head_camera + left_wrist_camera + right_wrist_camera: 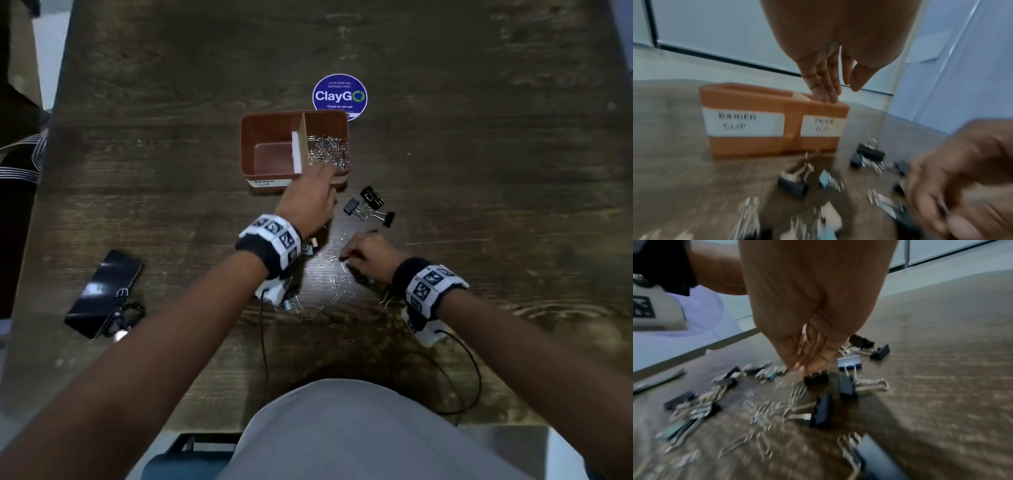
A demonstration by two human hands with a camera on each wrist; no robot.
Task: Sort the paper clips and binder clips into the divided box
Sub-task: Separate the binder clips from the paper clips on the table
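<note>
The brown divided box point(244, 150) stands mid-table, its front labelled "BINDER CLIP" and "PAPER CLIP" point(748, 141). Its left half is bare and its right half holds a heap of paper clips point(327, 150). My left hand point(323, 168) hovers over the right half's front rim with straight fingers point(826, 91) and holds nothing. Nearer me, loose paper clips point(334, 279) and binder clips point(821, 412) lie mixed in a pile. My right hand point(345, 258) reaches down into it, with bunched fingertips point(807, 368) pinching a small black binder clip point(816, 380).
Three black binder clips point(371, 205) lie right of the box's front corner. A dark phone point(102, 294) with a cable lies at the left. A blue round sticker point(339, 94) sits behind the box. Wrist-camera cables trail over the table's near edge.
</note>
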